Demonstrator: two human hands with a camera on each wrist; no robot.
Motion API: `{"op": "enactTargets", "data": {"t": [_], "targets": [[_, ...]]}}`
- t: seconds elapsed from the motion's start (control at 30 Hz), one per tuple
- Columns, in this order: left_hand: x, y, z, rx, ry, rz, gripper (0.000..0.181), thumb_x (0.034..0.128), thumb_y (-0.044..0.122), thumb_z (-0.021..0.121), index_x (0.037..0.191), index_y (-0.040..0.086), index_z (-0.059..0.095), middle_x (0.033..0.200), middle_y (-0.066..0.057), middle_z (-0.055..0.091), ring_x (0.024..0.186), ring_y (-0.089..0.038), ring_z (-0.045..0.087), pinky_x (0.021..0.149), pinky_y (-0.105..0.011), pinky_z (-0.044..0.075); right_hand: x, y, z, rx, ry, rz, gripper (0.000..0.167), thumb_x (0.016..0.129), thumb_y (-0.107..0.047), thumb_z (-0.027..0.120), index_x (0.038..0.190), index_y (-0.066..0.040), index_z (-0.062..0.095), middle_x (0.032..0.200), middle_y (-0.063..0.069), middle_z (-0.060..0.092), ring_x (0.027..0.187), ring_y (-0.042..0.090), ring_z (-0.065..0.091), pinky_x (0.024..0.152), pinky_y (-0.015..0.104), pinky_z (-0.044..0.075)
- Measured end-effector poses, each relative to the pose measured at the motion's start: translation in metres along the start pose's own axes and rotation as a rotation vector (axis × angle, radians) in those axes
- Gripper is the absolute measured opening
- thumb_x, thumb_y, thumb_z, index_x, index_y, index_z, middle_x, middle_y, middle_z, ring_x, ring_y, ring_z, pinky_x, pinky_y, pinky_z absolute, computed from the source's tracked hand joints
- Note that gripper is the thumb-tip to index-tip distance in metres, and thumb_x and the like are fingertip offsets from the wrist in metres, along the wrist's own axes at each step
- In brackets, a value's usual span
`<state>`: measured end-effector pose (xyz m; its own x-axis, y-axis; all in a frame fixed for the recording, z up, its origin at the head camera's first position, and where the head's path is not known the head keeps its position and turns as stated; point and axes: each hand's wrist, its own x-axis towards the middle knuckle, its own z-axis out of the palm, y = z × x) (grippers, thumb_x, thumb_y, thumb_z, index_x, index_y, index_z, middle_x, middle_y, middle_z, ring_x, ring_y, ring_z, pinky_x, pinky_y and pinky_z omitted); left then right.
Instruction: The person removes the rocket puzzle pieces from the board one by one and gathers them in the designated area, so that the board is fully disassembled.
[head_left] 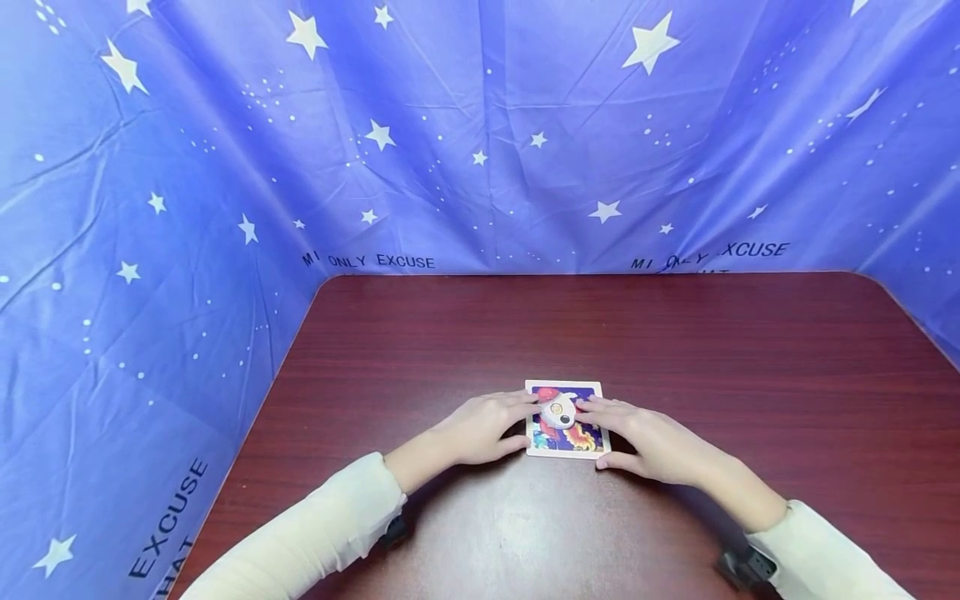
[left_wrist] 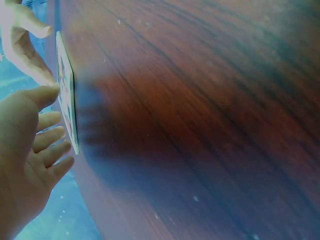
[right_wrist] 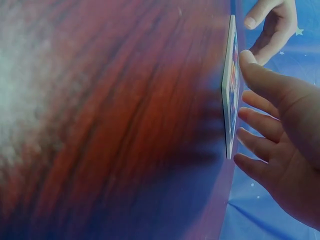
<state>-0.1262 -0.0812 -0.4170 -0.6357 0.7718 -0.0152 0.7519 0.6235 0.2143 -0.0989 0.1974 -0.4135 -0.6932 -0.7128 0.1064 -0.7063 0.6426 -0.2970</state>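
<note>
A thin square picture board (head_left: 555,443) with a white border and a red, white and purple cartoon print lies flat on the table. My left hand (head_left: 483,427) rests at its left side, fingertips over the border and thumb near the lower left corner. Over the right side reach the fingers of my right hand (head_left: 652,440), with the thumb by the lower right corner. Both wrist views show the board edge-on: the left one has the board (left_wrist: 68,95) beside loosely extended fingers, and the right one likewise shows the board (right_wrist: 230,90).
The dark red wooden table (head_left: 420,333) extends around the board, with rounded far corners. Blue cloth (head_left: 487,192) printed with white stars and lettering hangs behind and along the sides. Dark wrist devices (head_left: 750,567) sit beneath the pale sleeves (head_left: 315,525).
</note>
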Motion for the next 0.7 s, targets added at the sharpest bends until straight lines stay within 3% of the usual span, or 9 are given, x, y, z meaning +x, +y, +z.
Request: {"op": "enactTargets", "data": {"t": [0.37, 0.7], "targets": [[0.003, -0.005, 0.001, -0.101, 0.064, -0.097, 0.046, 0.093, 0.032, 0.06, 0.133, 0.01, 0.055, 0.134, -0.004, 0.06, 0.127, -0.018, 0.054, 0.109, -0.034, 0.042, 0.003, -0.007, 0.004, 0.001, -0.051, 0.03, 0.064, 0.084, -0.042, 0.07, 0.137, -0.01, 0.053, 0.147, 0.009, 0.049, 0.136, 0.033, 0.044, 0.109, 0.052, 0.037], [0.014, -0.002, -0.002, -0.12, 0.04, -0.166, 0.049, 0.0915, 0.033, 0.061, 0.134, 0.01, 0.054, 0.133, -0.006, 0.06, 0.126, -0.019, 0.054, 0.108, -0.034, 0.043, 0.004, -0.011, 0.009, -0.026, -0.051, 0.008, 0.072, 0.083, -0.048, 0.068, 0.142, -0.011, 0.047, 0.151, 0.012, 0.043, 0.138, 0.032, 0.041, 0.111, 0.053, 0.034]]}}
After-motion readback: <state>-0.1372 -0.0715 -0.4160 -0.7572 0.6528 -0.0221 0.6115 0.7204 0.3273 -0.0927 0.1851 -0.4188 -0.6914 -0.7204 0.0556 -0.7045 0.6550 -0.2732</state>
